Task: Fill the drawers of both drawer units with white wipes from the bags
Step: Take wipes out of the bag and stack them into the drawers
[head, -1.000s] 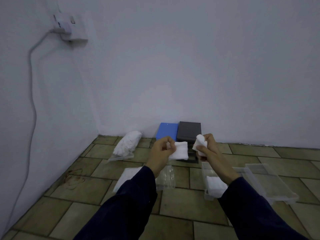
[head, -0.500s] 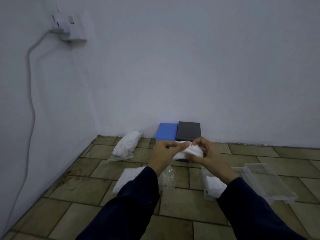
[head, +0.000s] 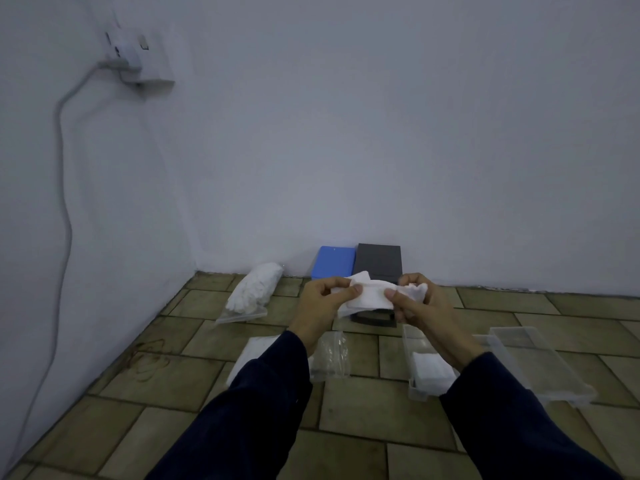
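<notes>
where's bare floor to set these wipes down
Bare tiles lie near you between the sleeves, and far right beyond the empty clear drawer. It is crowded from the full bag across the drawer units to the drawer with wipes.

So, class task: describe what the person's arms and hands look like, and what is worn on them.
Both arms wear long, dark navy sleeves, the left sleeve and right sleeve ending at the wrists. The left hand and right hand are bare: no gloves, and no rings, watch or markings can be seen. The cloth looks plain, with no cables or logos.
</notes>
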